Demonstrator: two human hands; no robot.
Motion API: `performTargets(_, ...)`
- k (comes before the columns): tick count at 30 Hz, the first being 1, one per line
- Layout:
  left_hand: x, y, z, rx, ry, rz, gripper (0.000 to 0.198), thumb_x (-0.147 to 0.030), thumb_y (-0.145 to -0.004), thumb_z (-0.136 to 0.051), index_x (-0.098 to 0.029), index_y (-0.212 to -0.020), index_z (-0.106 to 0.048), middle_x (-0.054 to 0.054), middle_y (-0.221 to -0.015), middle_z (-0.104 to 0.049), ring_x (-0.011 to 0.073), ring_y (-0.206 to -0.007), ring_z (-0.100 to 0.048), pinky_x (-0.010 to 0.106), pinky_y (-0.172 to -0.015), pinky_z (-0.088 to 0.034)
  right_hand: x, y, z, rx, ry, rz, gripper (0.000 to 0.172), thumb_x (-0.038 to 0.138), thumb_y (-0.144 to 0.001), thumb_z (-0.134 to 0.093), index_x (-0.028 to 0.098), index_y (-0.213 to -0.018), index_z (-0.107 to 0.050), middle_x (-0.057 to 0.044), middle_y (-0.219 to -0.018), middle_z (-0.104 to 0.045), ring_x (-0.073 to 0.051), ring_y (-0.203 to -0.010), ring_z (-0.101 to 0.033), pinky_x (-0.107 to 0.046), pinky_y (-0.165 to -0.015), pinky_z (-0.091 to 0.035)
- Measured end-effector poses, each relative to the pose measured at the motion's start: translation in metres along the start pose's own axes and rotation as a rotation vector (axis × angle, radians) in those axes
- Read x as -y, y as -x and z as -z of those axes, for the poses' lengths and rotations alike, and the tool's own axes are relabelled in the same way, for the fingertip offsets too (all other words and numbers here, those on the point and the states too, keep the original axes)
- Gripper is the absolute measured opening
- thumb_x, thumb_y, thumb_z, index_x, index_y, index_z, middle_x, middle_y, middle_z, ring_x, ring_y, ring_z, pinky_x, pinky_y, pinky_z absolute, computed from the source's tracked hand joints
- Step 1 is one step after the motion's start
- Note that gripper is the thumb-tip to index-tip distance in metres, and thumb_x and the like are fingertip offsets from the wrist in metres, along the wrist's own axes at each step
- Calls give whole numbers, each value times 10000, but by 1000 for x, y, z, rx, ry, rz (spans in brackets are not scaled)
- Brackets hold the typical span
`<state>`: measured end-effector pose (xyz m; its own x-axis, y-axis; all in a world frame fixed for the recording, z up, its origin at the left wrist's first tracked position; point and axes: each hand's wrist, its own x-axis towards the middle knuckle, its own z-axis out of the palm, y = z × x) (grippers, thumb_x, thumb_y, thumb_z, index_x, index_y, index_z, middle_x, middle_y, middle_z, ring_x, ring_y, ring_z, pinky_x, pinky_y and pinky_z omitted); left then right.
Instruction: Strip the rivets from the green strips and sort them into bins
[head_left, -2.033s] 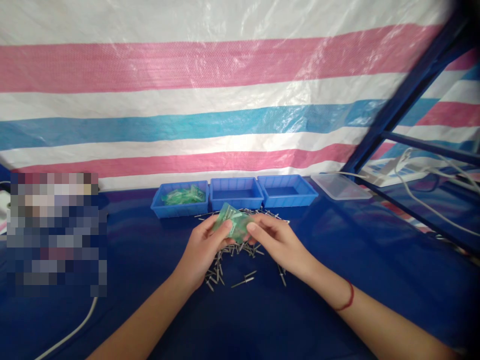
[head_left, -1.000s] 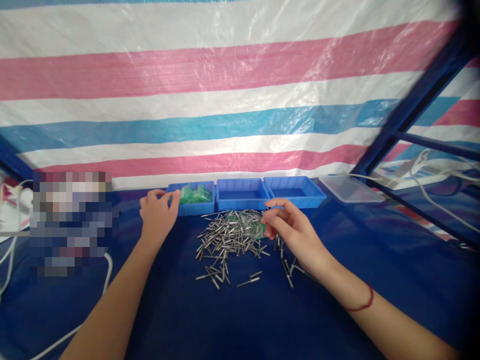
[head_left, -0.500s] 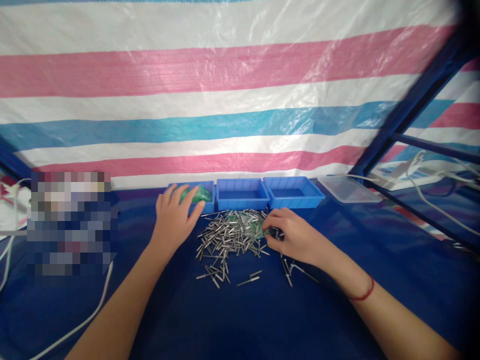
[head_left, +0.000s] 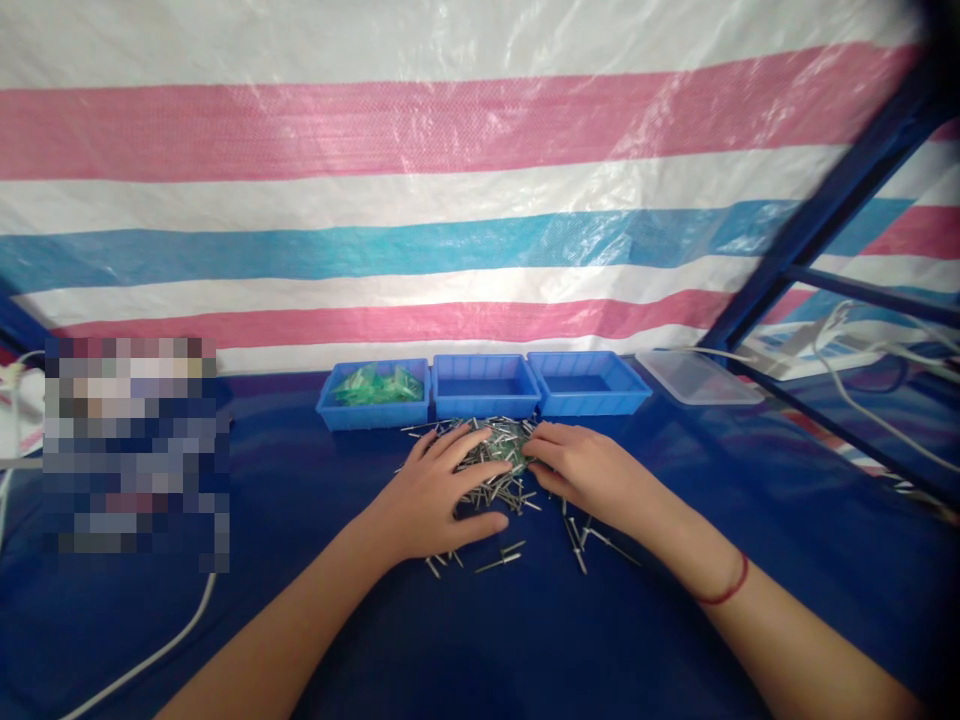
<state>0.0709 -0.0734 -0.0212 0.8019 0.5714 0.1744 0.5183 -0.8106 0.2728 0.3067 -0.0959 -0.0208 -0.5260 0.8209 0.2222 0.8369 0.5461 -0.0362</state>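
Three blue bins (head_left: 486, 386), one clear lid (head_left: 701, 376), two hands (head_left: 435, 495).

Shiny metal rivets (head_left: 501, 470), glossy tablecloth (head_left: 465, 640)

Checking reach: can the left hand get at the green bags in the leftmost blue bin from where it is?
Probably yes. The left hand lies flat on the rivet pile, just in front of the open-topped leftmost blue bin. Nothing stands between them, and the green bags lie uncovered inside.
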Motion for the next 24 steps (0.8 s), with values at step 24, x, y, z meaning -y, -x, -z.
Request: performTargets(24, -2, -1, -2, -61, -7, 20, 392, -435, -864, -534, -284, -1224, -561, 90, -1430, -405, 304, -1300, -377, 513, -1067, -291, 16, -4, -17, -151, -322, -336, 186, 341, -793, -636, 193, -680, -639, -34, -767, -582, -195, -764, -573, -326, -715, -438)
